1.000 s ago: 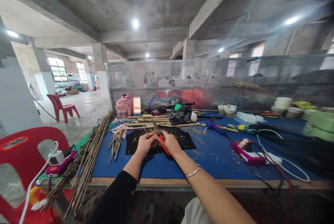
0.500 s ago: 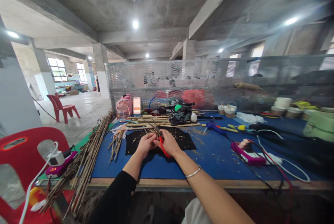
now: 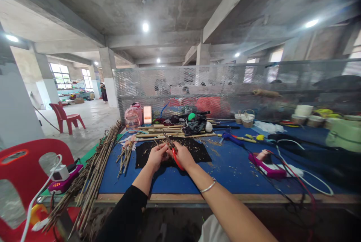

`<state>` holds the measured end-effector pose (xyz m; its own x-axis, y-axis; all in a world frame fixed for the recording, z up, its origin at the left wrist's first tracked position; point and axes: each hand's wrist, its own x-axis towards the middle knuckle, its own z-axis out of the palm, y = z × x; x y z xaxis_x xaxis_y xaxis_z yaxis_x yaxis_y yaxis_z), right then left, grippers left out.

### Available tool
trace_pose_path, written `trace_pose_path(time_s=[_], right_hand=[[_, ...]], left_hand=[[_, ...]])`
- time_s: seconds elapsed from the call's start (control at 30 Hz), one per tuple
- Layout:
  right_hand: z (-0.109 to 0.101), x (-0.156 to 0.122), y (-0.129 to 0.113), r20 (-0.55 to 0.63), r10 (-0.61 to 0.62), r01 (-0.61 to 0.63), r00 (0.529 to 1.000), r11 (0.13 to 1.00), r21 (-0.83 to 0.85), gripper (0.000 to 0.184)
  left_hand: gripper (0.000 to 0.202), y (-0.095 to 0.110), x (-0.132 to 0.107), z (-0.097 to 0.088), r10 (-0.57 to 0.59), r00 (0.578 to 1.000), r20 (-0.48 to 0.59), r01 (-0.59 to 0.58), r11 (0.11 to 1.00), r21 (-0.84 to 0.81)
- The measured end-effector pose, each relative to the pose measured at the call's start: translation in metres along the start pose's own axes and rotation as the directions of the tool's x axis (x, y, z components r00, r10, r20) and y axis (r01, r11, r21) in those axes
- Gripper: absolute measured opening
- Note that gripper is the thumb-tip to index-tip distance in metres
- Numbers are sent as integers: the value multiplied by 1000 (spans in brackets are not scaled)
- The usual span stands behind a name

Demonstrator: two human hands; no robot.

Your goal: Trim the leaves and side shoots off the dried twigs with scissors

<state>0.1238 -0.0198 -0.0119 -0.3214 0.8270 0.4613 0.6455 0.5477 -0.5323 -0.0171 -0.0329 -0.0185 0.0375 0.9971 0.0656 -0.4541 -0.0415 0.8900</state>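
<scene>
Both my hands meet over a black cloth (image 3: 197,151) on the blue table (image 3: 225,174). My right hand (image 3: 182,155) is closed on red-handled scissors (image 3: 175,155), whose blades point up and left into a thin brown twig (image 3: 166,137). My left hand (image 3: 156,155) is closed around the near end of that twig. Wood shavings are scattered over the cloth. A silver bangle (image 3: 208,186) sits on my right wrist.
A bundle of long sticks (image 3: 93,174) lies along the table's left edge, shorter ones (image 3: 125,153) beside the cloth, bamboo poles (image 3: 169,131) behind. A pink glue gun (image 3: 266,165) with cables lies right. A mesh screen (image 3: 225,84) backs the table. A red chair (image 3: 25,166) stands at left.
My hands and the scissors stay in nearly the same place, shifting slightly on the twig. Far back at left a person has come into view.
</scene>
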Motion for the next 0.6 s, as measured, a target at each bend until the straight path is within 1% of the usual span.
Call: trace_pose_path(time_s=[0.17, 0.3, 0.37, 0.47, 0.53, 0.6], right_hand=[[-3, 0, -2, 22, 32, -31, 999, 999, -39, 37], [-6, -2, -5, 28, 52, -49, 998, 994, -100, 42], [-6, -3, -7, 26, 32, -28, 999, 991, -128, 46], [-4, -3, -8, -2, 0, 0, 1000, 990, -139, 50], [-3, -3, -9, -20, 7, -10, 1000, 992, -130, 46], [-3, -3, -10, -17, 23, -25, 1000, 994, -110, 40]], left_hand=[[48, -2, 2, -2, 0, 998, -57, 2, 1000, 25], [49, 0, 3, -1, 45, 988, -149, -45, 999, 5], [50, 1, 4, -1, 67, 978, -197, -63, 998, 27], [48, -1, 4, -2, 99, 976, -192, -78, 990, 114], [48, -2, 5, -2, 117, 978, -175, -89, 983, 163], [49, -3, 4, -1, 116, 981, -159, -88, 981, 173]])
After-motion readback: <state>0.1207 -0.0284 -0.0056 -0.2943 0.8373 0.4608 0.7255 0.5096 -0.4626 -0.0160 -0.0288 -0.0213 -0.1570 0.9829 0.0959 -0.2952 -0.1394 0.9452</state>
